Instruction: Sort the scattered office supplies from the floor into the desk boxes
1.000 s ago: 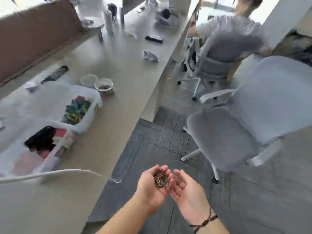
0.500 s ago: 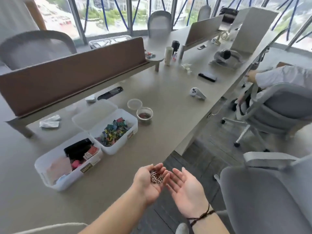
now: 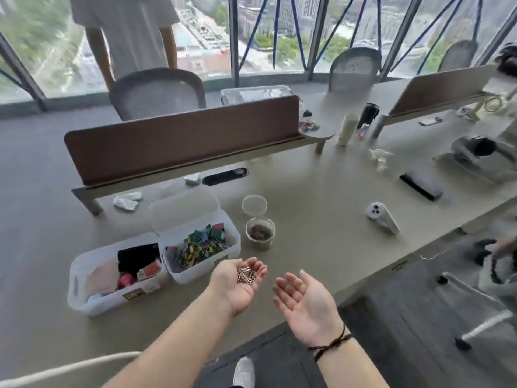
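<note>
Boxes, two, white plastic, lids back, side by side at the left of the desk (image 3: 321,219): the left box (image 3: 84,278) holds a black item, pink and red pieces; the right box (image 3: 223,256) holds a heap of coloured binder clips (image 3: 200,245). Just right of them, a small clear jar (image 3: 260,233), uncapped, with dark small items inside that look like clips, though they are too blurred to be sure; its round lid (image 3: 254,204) lies flat just behind.

Left hand (image 3: 237,281): palm up, fingers cupped upward, cradling a small tangle of silver paper clips (image 3: 246,275); held over the desk, just beside the front corner of the right box and short of the jar.

Right hand (image 3: 303,299): palm up, fingers loosely spread, carrying nothing; apart from the left hand, near the desk edge.

Handling note, as judgement: the jar looks the likely home for these clips, not the binder-clip box. Carry the cupped palm level until it is over the jar mouth, then tip slowly, the free hand guarding the rim or steadying the jar, since the mouth is narrow and the jar light. Linked clips may drop in one clump; strays would skate across the smooth desk.
</note>
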{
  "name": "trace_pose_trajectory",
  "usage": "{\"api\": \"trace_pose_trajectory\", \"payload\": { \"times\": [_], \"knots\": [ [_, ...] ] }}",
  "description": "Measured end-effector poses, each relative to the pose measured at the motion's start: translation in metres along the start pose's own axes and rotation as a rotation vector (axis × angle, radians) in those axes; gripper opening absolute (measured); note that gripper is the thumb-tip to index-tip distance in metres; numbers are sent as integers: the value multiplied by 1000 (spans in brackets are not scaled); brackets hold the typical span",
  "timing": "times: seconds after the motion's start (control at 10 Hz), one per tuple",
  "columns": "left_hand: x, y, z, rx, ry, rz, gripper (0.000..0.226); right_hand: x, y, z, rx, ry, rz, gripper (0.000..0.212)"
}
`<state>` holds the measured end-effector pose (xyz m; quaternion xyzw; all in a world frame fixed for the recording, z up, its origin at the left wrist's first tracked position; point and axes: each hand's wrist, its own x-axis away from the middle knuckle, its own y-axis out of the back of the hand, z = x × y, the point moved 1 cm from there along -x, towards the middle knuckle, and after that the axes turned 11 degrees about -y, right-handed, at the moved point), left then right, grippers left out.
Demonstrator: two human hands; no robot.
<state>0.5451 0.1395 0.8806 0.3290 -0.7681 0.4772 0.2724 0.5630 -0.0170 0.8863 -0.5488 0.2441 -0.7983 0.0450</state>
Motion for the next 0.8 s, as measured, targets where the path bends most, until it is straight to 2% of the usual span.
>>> {"api": "trace_pose_trajectory", "payload": {
  "times": [0.2, 0.3, 0.4, 0.5, 0.6, 0.7, 0.8],
  "knots": [
    [-100, -50, -21, 43, -45, -67, 33, -51, -23, 69, 86, -15, -89, 33],
    [-148, -64, -26, 36, -74, -133, 22, -75, -34, 101, 157, -34, -126, 36],
    [-180, -75, -25, -29, -90, -171, 23, -101, -49, 132, 191, -35, -147, 37],
    [-187, -83, -24, -97, -74, -206, 50, -119, -60, 149, 198, -81, -144, 37],
    [-187, -91, -28, -130, -54, -220, 68, -134, -64, 157, 240, -124, -141, 36],
    [-187, -94, -30, -129, -92, -249, 74, -146, -66, 168, 286, -145, -126, 35],
    [-182, -92, -31, -112, -124, -302, 70, -156, -64, 177, 343, -180, -121, 35]
  ]
}}
